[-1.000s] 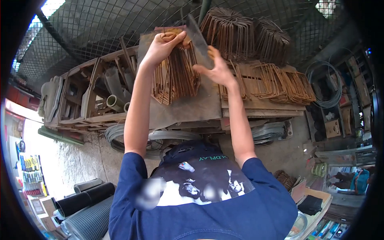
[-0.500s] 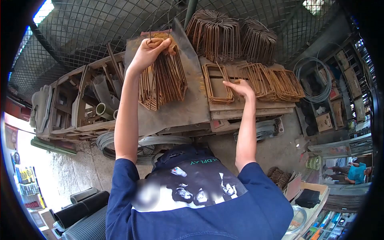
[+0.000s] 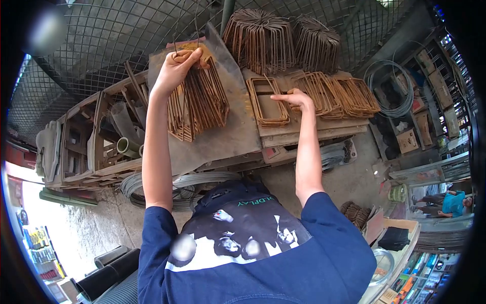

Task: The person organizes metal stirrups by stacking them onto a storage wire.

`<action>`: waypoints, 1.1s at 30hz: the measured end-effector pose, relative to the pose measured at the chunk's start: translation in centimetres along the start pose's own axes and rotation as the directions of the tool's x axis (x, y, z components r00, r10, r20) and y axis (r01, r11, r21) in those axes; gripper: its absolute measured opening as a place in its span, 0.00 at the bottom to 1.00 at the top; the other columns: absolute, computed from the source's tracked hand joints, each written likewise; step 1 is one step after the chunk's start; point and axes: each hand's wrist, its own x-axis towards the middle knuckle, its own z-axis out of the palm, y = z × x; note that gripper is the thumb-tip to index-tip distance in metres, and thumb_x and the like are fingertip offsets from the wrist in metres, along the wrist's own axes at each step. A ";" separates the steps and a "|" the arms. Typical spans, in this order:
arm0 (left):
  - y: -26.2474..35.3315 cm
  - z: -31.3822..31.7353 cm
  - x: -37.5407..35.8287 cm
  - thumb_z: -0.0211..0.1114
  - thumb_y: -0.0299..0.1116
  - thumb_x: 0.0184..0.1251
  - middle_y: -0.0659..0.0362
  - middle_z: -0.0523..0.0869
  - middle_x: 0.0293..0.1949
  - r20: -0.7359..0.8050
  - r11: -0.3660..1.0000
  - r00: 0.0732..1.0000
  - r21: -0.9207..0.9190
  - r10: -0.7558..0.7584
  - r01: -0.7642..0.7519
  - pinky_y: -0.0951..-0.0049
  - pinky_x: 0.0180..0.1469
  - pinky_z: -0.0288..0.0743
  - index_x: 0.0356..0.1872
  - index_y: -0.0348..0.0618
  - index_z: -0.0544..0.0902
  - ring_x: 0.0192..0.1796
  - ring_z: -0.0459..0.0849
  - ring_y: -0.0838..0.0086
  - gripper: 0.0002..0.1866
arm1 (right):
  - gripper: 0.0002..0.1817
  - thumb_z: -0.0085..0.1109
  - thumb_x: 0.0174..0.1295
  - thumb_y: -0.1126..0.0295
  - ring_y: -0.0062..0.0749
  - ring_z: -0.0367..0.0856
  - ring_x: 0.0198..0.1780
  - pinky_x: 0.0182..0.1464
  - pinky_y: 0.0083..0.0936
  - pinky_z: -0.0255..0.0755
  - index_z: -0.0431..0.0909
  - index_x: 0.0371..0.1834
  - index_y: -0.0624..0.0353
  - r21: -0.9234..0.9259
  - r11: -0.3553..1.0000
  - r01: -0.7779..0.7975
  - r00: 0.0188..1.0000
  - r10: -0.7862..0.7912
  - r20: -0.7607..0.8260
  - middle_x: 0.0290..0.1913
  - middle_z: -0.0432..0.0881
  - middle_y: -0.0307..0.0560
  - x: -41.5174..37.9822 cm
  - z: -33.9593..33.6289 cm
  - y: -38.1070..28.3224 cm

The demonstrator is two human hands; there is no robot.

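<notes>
My left hand [image 3: 176,72] is closed in a pinch at the top of a bundle of rusty rectangular steel stirrups [image 3: 202,104], with thin wire [image 3: 198,33] rising from between its fingers. The stirrups hang close together below the hand, over a grey metal sheet [image 3: 235,133]. My right hand [image 3: 297,100] reaches over the bench with thumb and fingers stretched out, holding nothing that I can see. Beneath its fingertips lie flat stirrups [image 3: 254,107]. More stirrups [image 3: 349,96] lean in overlapping rows just right of that hand.
Two tall stirrup bundles [image 3: 260,38] stand at the back against wire mesh [image 3: 126,35]. Wooden shelving [image 3: 96,137] with pipes is on the left. Wire coils [image 3: 207,178] lie below the bench; another coil [image 3: 392,88] hangs right. A person [image 3: 453,203] is far right.
The view has shifted slightly, so the bench appears further left. My right hand has moved a little left over the flat stirrups. My left hand keeps its grip at the bundle.
</notes>
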 end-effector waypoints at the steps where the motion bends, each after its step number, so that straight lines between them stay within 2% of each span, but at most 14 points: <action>1: -0.1 0.0 0.0 0.61 0.41 0.71 0.63 0.86 0.29 -0.013 1.000 1.000 -0.009 0.004 -0.004 0.82 0.39 0.74 0.34 0.36 0.85 0.32 0.81 0.85 0.16 | 0.64 0.78 0.28 0.37 0.46 0.73 0.59 0.57 0.41 0.69 0.64 0.60 0.79 0.039 0.999 0.007 1.000 -0.007 -0.014 0.58 0.72 0.68 0.0 0.2 0.2; 6: -0.3 -0.2 0.3 0.61 0.41 0.71 0.63 0.86 0.29 0.008 1.000 1.000 0.011 0.011 -0.011 0.82 0.39 0.75 0.33 0.37 0.84 0.33 0.81 0.85 0.16 | 0.63 0.77 0.29 0.34 0.46 0.74 0.56 0.57 0.44 0.68 0.66 0.59 0.81 0.026 0.998 0.050 0.998 -0.050 -0.027 0.55 0.74 0.65 0.0 0.2 -0.2; 9: 0.2 0.1 0.0 0.61 0.41 0.71 0.63 0.86 0.29 0.000 1.000 1.000 -0.026 -0.013 0.013 0.82 0.40 0.75 0.32 0.37 0.84 0.33 0.81 0.85 0.16 | 0.66 0.72 0.29 0.29 0.49 0.73 0.58 0.57 0.47 0.67 0.65 0.61 0.79 0.009 0.998 0.064 0.995 -0.064 0.074 0.57 0.74 0.65 0.3 -0.1 -0.8; 11: 0.3 0.1 0.1 0.61 0.41 0.71 0.63 0.86 0.28 0.001 1.000 1.000 -0.023 -0.018 0.018 0.82 0.39 0.74 0.32 0.37 0.84 0.32 0.80 0.85 0.16 | 0.65 0.63 0.38 0.25 0.52 0.62 0.69 0.64 0.53 0.60 0.57 0.71 0.65 0.004 1.000 0.014 0.967 -0.014 0.254 0.68 0.64 0.65 -0.5 -0.7 -1.4; 12: 0.3 0.0 0.1 0.61 0.40 0.71 0.63 0.86 0.28 0.002 0.999 1.000 -0.021 -0.025 0.025 0.82 0.39 0.74 0.32 0.37 0.84 0.32 0.80 0.86 0.15 | 0.65 0.63 0.38 0.25 0.52 0.62 0.69 0.64 0.53 0.60 0.57 0.71 0.65 0.002 1.000 0.014 0.967 -0.014 0.256 0.68 0.64 0.65 -0.1 -0.4 -0.9; 14: 0.1 0.2 0.1 0.61 0.40 0.71 0.63 0.86 0.28 -0.007 0.999 1.000 -0.032 -0.020 0.019 0.82 0.39 0.74 0.32 0.37 0.84 0.32 0.80 0.86 0.15 | 0.56 0.54 0.48 0.25 0.51 0.44 0.77 0.69 0.57 0.48 0.52 0.76 0.47 0.282 0.956 0.080 0.979 -0.129 0.157 0.77 0.46 0.57 1.2 0.5 0.4; 15: 0.0 0.2 0.2 0.61 0.40 0.71 0.63 0.86 0.28 -0.014 0.999 1.000 -0.044 -0.009 0.009 0.82 0.39 0.74 0.32 0.37 0.84 0.31 0.80 0.86 0.15 | 0.63 0.50 0.41 0.19 0.53 0.34 0.78 0.72 0.58 0.35 0.46 0.77 0.45 0.278 0.957 0.084 0.980 -0.130 0.151 0.77 0.38 0.60 0.7 0.7 0.3; 18: -0.1 0.0 0.3 0.62 0.40 0.70 0.63 0.86 0.28 -0.008 1.000 1.000 0.002 0.011 -0.011 0.82 0.38 0.74 0.32 0.37 0.84 0.31 0.80 0.86 0.15 | 0.59 0.50 0.46 0.22 0.52 0.33 0.78 0.72 0.59 0.36 0.46 0.77 0.43 0.428 0.877 0.217 0.964 -0.261 0.044 0.78 0.36 0.56 -0.8 1.0 0.4; 21: -0.1 0.1 0.4 0.62 0.41 0.70 0.63 0.86 0.28 -0.006 1.000 1.000 -0.012 -0.020 0.020 0.82 0.38 0.75 0.32 0.37 0.84 0.31 0.80 0.86 0.15 | 0.54 0.48 0.50 0.24 0.49 0.29 0.78 0.72 0.60 0.35 0.46 0.77 0.40 0.638 0.765 0.089 0.977 -0.192 0.094 0.79 0.35 0.52 0.1 0.8 1.2; 24: 0.2 0.2 0.3 0.62 0.41 0.70 0.62 0.86 0.28 -0.010 0.999 1.000 -0.025 -0.020 0.020 0.82 0.38 0.75 0.32 0.37 0.85 0.31 0.81 0.85 0.16 | 0.53 0.49 0.51 0.26 0.49 0.32 0.78 0.71 0.60 0.37 0.47 0.77 0.40 0.532 0.844 0.061 0.986 -0.133 0.098 0.78 0.36 0.54 1.6 0.5 1.8; 28: 0.3 0.3 0.1 0.62 0.41 0.70 0.62 0.87 0.28 -0.043 0.999 0.998 0.000 -0.045 0.045 0.82 0.38 0.75 0.32 0.37 0.85 0.31 0.81 0.85 0.16 | 0.51 0.50 0.52 0.27 0.49 0.35 0.78 0.71 0.60 0.37 0.51 0.76 0.39 0.563 0.826 0.039 0.990 -0.110 0.093 0.77 0.42 0.55 1.8 0.6 1.6; 30: 0.1 0.3 0.2 0.62 0.41 0.69 0.62 0.87 0.29 -0.042 0.999 0.999 0.009 -0.033 0.033 0.82 0.39 0.76 0.33 0.36 0.85 0.31 0.81 0.84 0.16 | 0.53 0.50 0.52 0.27 0.51 0.57 0.71 0.66 0.55 0.56 0.53 0.75 0.49 0.603 0.796 0.060 0.988 -0.133 0.078 0.69 0.58 0.66 1.2 0.7 1.7; 31: 0.1 0.3 0.1 0.62 0.41 0.69 0.62 0.87 0.29 -0.044 0.999 0.998 0.009 -0.034 0.035 0.82 0.39 0.76 0.33 0.36 0.85 0.31 0.81 0.84 0.16 | 0.53 0.50 0.52 0.27 0.51 0.57 0.71 0.66 0.55 0.56 0.53 0.75 0.49 0.601 0.797 0.059 0.988 -0.134 0.080 0.69 0.58 0.66 0.7 0.7 1.9; 33: 0.1 0.3 0.2 0.63 0.41 0.69 0.62 0.87 0.29 -0.050 0.999 0.999 0.036 -0.018 0.020 0.82 0.39 0.76 0.34 0.36 0.85 0.32 0.82 0.84 0.16 | 0.59 0.56 0.50 0.31 0.55 0.73 0.57 0.53 0.48 0.71 0.46 0.75 0.63 0.761 0.649 0.023 0.986 -0.139 0.088 0.64 0.59 0.77 -0.1 0.4 2.0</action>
